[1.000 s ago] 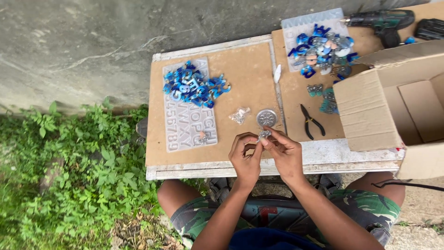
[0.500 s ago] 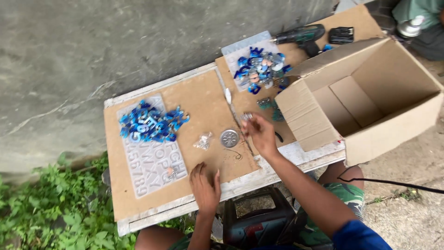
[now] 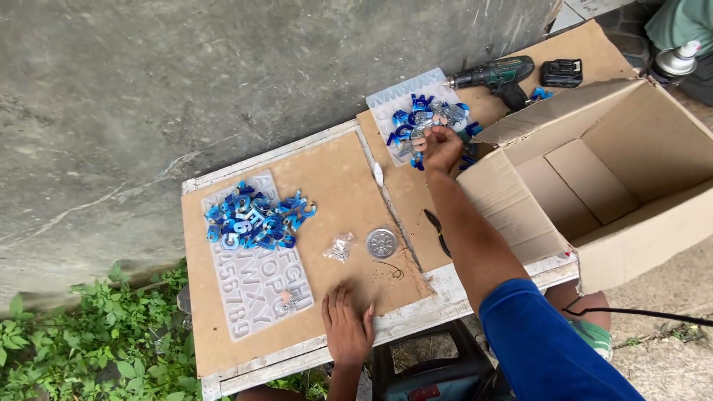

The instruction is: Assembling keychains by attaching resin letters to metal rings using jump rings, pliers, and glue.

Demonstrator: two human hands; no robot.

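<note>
- Right hand (image 3: pixel 441 146) has been moved since half a second ago, from the board's middle near the round tin out to the far pile of blue pieces (image 3: pixel 425 119) on the back mold (image 3: pixel 405 100).
- Fingers are curled narrow over the pile's near edge; whether a piece is pinched cannot be told.
- Left hand (image 3: pixel 347 327) has been kept flat, fingers spread, empty, on the board (image 3: pixel 342 186) near its front edge.
- Meaning, as judged: work has been shifted from the middle of the board to picking from the far pile.
- Near pile (image 3: pixel 256 217) is seen untouched on the clear letter mold (image 3: pixel 260 286), well apart from both hands.
- Round tin (image 3: pixel 382 243) and small bag (image 3: pixel 340 248) lie between the hands; pliers (image 3: pixel 437 229) are partly hidden by the right forearm.
- Drill (image 3: pixel 496 76) and battery (image 3: pixel 561 72) lie behind the far pile; an open cardboard box (image 3: pixel 624 171) stands just beside the right arm.
</note>
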